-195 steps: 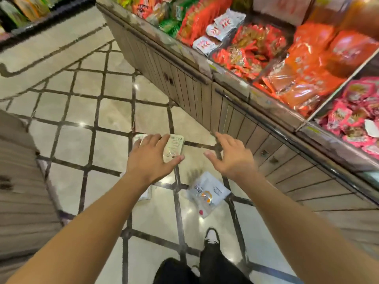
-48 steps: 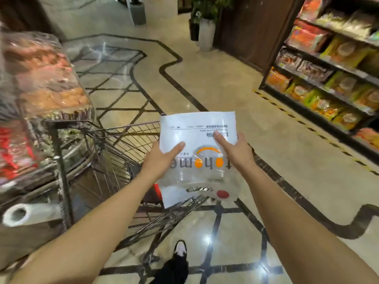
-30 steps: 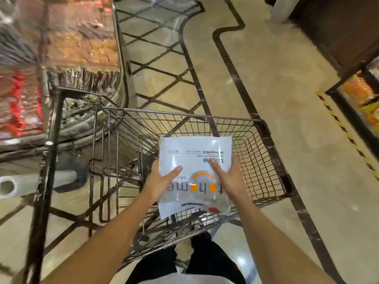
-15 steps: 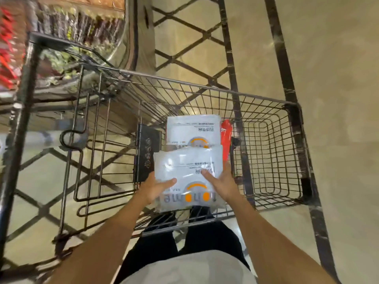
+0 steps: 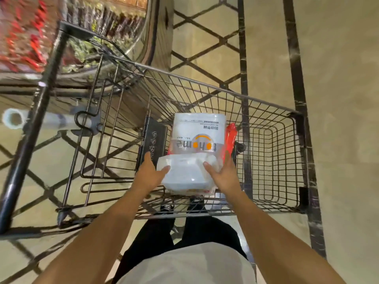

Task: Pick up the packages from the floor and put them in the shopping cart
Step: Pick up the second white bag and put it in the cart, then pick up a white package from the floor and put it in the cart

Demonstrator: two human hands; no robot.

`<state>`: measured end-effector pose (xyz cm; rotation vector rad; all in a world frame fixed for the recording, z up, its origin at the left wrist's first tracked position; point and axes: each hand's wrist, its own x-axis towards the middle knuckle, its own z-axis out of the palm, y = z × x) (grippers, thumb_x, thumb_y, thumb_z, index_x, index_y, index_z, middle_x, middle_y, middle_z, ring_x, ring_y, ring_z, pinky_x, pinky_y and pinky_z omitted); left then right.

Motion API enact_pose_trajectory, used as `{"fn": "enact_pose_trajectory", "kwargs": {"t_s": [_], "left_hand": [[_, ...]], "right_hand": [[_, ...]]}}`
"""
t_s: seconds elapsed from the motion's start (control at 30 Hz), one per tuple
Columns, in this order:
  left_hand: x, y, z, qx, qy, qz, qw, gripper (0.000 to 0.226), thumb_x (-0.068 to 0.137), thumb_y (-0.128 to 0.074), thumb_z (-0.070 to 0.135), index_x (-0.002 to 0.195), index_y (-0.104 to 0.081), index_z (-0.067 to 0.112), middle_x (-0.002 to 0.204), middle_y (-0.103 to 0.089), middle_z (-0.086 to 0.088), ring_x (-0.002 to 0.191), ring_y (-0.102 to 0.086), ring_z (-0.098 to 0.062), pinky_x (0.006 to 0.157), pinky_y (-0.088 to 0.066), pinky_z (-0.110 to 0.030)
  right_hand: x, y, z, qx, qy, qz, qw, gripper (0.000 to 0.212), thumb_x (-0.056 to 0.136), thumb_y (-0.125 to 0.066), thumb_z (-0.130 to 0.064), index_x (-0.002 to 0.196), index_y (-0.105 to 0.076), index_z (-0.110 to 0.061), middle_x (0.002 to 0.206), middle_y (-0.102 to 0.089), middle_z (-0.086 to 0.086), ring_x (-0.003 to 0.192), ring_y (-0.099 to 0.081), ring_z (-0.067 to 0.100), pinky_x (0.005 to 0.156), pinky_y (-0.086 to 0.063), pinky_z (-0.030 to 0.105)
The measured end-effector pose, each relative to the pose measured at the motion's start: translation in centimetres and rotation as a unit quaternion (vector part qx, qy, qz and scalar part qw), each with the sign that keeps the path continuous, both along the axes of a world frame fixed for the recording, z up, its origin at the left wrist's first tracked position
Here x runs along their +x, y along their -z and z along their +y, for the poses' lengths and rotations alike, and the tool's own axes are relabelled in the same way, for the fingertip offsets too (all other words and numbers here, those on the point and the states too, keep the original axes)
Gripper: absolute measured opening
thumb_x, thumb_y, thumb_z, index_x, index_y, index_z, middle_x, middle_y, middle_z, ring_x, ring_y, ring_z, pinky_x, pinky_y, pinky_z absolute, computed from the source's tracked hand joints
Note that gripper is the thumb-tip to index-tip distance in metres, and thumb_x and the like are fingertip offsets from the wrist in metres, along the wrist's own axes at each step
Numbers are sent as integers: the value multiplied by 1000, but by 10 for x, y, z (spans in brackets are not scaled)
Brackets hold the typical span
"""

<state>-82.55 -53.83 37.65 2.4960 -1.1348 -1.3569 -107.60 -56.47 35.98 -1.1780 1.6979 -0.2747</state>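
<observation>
Inside the wire shopping cart point(image 5: 205, 90), near its handle end: held package point(image 5: 185, 174) now lowered to the basket floor, where half a second ago hovered higher, above the first package point(image 5: 198, 132). Now overlapping the near edge of that first package, which lies flat further forward with its orange logo upward. Beside both, on the right, a red item point(image 5: 230, 138); on the left, a black panel point(image 5: 152, 141) standing against the cart's inner side.

Left hand point(image 5: 150, 174) on the left edge of the held package, thumb over the top, fingers hidden beneath. Right hand point(image 5: 222, 174) on the right edge, thumb on top likewise. Both gripping, though loosely by the look of it; cannot tell whether the package's weight already rests on the wire or on the hands.

Meaning for the task, as a judgement: second package effectively delivered, only the release and withdrawal left. Two packages in the cart; whether more remain on the floor not visible here, since only tiled floor point(image 5: 338, 78) beyond the cart shows, bare of packages. A display stand point(image 5: 30, 37) with red goods at upper left, blurred.
</observation>
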Motion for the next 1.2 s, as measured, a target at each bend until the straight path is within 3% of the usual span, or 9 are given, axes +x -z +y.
{"fn": "enact_pose_trajectory", "kwargs": {"t_s": [0.1,0.17,0.33,0.5,0.6,0.73,1.07,1.2], "left_hand": [[8,-39,-10,-77,84,-63,992,87,91,-73,53,159,-33,16,149,-57,-14,134,-56,-34,109,-48,-52],[18,-66,-16,-105,137,-122,977,83,92,-70,55,157,-36,18,150,-57,-11,135,-54,-32,112,-46,-50],[63,-130,-19,-143,176,-253,940,90,98,-55,62,167,-21,15,167,-36,-12,153,-34,-31,122,-31,-48],[131,-195,-1,-192,203,-363,889,89,98,-43,71,169,-14,25,173,-26,-4,158,-24,-26,128,-19,-47],[182,-238,20,-224,173,-407,869,88,98,-37,73,168,-13,27,173,-26,-2,159,-22,-24,128,-18,-47],[263,-285,79,-240,102,-471,843,86,96,-44,71,165,-26,23,166,-39,-6,153,-34,-27,123,-27,-50],[464,-328,311,-151,-107,-522,833,83,96,-47,67,164,-27,24,165,-40,-7,152,-35,-27,124,-25,-51],[522,-333,402,-102,-189,-535,817,83,96,-43,70,165,-27,27,169,-35,-5,155,-30,-28,124,-22,-50]], "right_hand": [[7,-25,-20,-80,-59,50,994,95,94,-68,-58,167,-24,-17,169,-33,10,155,-32,31,123,-34,53],[16,-44,-35,-114,-116,77,984,92,96,-64,-62,167,-26,-17,170,-32,8,156,-30,30,125,-31,50],[65,-94,-72,-197,-277,130,931,84,100,-58,-61,166,-30,-16,172,-31,7,159,-27,26,125,-30,45],[154,-157,-92,-287,-364,164,871,85,99,-48,-70,167,-28,-24,174,-27,4,159,-27,28,125,-31,47],[222,-201,-88,-340,-397,160,837,87,99,-43,-74,168,-24,-26,175,-24,3,160,-24,29,126,-30,49],[316,-258,-64,-405,-430,147,794,85,98,-43,-74,167,-26,-28,173,-29,4,158,-28,30,124,-32,52],[547,-335,52,-504,-510,101,690,81,98,-46,-72,165,-34,-29,171,-35,2,154,-36,32,120,-37,49],[638,-344,118,-521,-553,77,646,96,91,-26,-87,165,-36,-25,170,-37,4,157,-30,33,121,-35,52]]}}
